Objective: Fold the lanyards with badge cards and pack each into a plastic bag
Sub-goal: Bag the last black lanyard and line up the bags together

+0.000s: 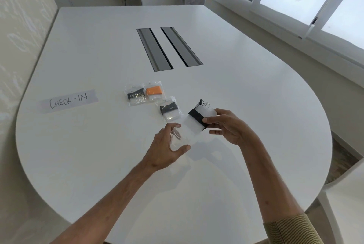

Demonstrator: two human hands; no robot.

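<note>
My right hand (226,125) holds a white badge card with a black lanyard wrapped around it (199,118), lifted a little above the table. Its lower end points into the mouth of a clear plastic bag (178,137), which my left hand (167,149) holds open between thumb and fingers. Three packed bags lie on the table beyond: one with a black lanyard (135,95), one with an orange lanyard (154,91), and another black one (169,110) nearest my hands.
A paper label reading CHECK-IN (68,100) lies at the left of the white table (98,145). Two grey cable slots (169,47) run along the table's middle. A white chair (342,200) stands at the right edge, with windows beyond.
</note>
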